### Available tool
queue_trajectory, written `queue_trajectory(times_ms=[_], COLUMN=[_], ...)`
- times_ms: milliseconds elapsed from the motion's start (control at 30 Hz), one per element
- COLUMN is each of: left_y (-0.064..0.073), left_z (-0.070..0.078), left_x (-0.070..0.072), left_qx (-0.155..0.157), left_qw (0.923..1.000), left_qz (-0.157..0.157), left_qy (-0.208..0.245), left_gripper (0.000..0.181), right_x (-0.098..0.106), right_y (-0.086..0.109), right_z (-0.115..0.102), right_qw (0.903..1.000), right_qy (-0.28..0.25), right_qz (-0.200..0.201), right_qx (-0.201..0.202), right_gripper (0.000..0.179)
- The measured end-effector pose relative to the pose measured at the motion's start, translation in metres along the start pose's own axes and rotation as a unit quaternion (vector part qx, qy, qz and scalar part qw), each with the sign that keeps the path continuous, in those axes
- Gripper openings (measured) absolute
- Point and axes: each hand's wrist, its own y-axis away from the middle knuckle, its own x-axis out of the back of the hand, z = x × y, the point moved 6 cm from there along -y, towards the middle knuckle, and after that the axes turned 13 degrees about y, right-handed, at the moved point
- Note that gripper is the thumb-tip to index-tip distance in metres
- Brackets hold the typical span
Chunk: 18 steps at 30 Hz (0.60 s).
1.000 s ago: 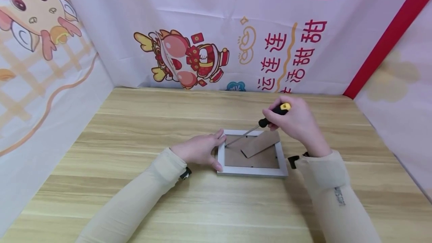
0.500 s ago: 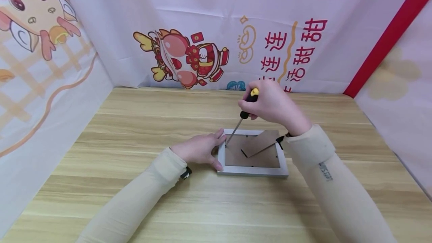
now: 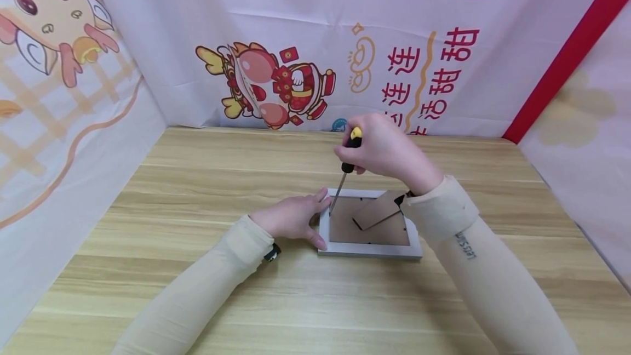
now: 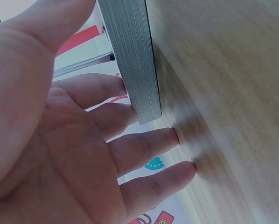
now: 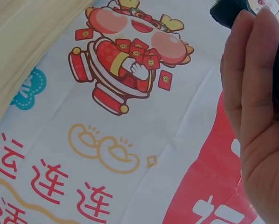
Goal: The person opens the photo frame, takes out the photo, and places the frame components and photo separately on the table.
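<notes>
A silver picture frame lies face down on the wooden table, showing its brown backing board. A slanted stand flap lies across the board. My right hand grips a black and yellow screwdriver, whose tip meets the inner left edge of the frame near a small dark tab. Spread and nearly straight, the fingers of my left hand rest against the frame's left side. In the left wrist view, two fingers touch the frame's edge and two touch the table. The right wrist view shows only the screwdriver's dark handle.
Small dark tabs sit along the backing's other edges. A white printed cloth with red figures and writing hangs behind the table. Patterned cloth walls stand on the left and right.
My right hand has swung left and a little away, bringing the screwdriver from a low slant to a steeper angle. Its tip stays at the frame's left inner edge. The left hand keeps its place.
</notes>
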Motion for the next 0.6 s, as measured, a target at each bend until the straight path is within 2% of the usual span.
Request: queue_trajectory(times_ms=[233, 600], left_y=[0.001, -0.003], left_z=[0.0, -0.003], left_x=[0.001, -0.002], left_qx=[0.001, -0.003], left_qw=[1.0, 1.0], left_qz=[-0.001, -0.002], left_qy=[0.005, -0.005], left_gripper=[0.104, 0.106], right_x=[0.001, 0.005], right_y=[-0.001, -0.004], right_z=[-0.006, -0.017], right_qw=[0.9999, 0.997], right_qy=[0.011, 0.066], right_qz=[-0.005, 0.001], right_qx=[0.001, 0.04], right_gripper=[0.018, 0.019])
